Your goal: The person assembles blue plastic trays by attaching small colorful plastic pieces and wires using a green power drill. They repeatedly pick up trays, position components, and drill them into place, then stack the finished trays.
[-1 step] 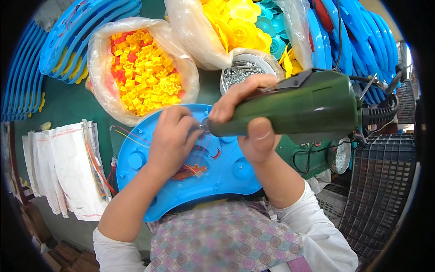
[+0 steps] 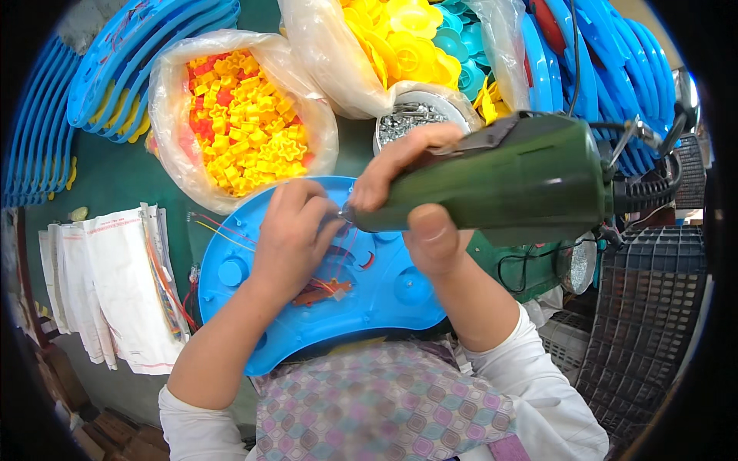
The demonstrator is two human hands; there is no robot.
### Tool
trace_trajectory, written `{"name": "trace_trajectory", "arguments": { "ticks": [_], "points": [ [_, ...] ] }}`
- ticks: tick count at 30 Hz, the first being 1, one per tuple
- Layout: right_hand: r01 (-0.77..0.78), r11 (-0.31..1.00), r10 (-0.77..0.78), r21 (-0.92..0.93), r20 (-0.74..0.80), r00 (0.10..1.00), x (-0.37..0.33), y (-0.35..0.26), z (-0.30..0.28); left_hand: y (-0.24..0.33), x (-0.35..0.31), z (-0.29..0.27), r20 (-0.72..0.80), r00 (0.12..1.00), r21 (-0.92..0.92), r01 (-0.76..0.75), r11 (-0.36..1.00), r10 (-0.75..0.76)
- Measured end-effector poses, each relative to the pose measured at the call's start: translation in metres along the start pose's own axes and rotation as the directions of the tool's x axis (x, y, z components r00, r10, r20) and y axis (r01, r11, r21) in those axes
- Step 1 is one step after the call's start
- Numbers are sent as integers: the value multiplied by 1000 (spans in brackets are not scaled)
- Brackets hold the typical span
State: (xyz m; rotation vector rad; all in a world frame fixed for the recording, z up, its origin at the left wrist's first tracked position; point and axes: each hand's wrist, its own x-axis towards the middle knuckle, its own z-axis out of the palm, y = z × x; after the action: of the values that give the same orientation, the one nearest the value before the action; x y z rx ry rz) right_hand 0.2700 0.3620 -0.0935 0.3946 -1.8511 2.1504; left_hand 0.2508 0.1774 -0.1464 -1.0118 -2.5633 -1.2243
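Observation:
My right hand (image 2: 430, 238) wraps round a green electric screwdriver (image 2: 503, 180), held almost level with its nose pointing left. At that nose my left hand (image 2: 292, 230) is closed, thumb and fingers pinched together beside the bit; what they grip is hidden. Both hands are over a blue curved plastic panel (image 2: 415, 303) with raised posts and round bosses. Inside the panel lie thin coloured wires and a small brown circuit board (image 2: 321, 292), partly behind my left wrist.
Beyond the panel stand a bag of yellow and red star-shaped pieces (image 2: 254, 131), a white tub of screws (image 2: 419, 115) and a bag of yellow and turquoise parts (image 2: 407, 46). White cloths (image 2: 123, 284) hang at left. Blue panels (image 2: 615, 69) are stacked at right, above a dark crate (image 2: 646, 315).
The electric screwdriver and my right hand have shifted very slightly, with the nose a touch further left. My left hand holds its place.

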Motion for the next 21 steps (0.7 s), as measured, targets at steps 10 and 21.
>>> {"name": "trace_trajectory", "arguments": {
  "ticks": [10, 21],
  "points": [
    [135, 989, -122, 59, -180, 976, -5, -4, -12, 15, 3, -9, 34, 995, 37, 88, 995, -90],
    [130, 990, -111, 55, -266, 958, -17, -13, -26, 21, 15, 9, 36, 999, -36, -10, 999, 12]
  ]
}}
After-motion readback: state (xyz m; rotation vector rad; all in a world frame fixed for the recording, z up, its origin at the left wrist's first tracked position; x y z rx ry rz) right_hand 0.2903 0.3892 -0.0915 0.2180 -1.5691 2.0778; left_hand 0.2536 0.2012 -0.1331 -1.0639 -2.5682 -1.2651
